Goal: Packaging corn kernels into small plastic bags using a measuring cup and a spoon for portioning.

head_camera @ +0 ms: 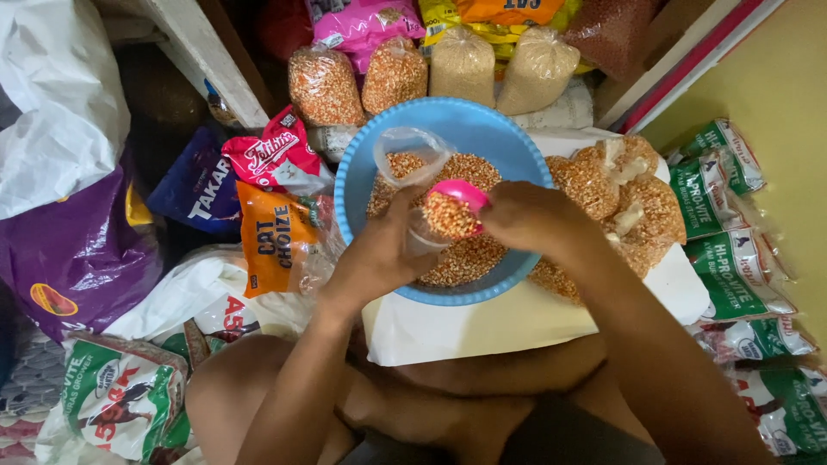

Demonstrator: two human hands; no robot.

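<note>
A blue basin (370,146) full of orange-brown grain stands on a white sack in front of me. My left hand (383,250) holds a small clear plastic bag (412,159) open above the basin, with some grain in it. My right hand (534,220) grips a pink scoop (457,207) heaped with grain, right beside the bag's mouth. Both hands hover over the basin's middle.
Tied clear bags of grain (620,194) lie to the right of the basin. More filled bags (392,73) lean behind it. Green feed packets (732,258) line the right side, and orange (271,237), red and purple packets (69,250) sit at the left. My knees are below.
</note>
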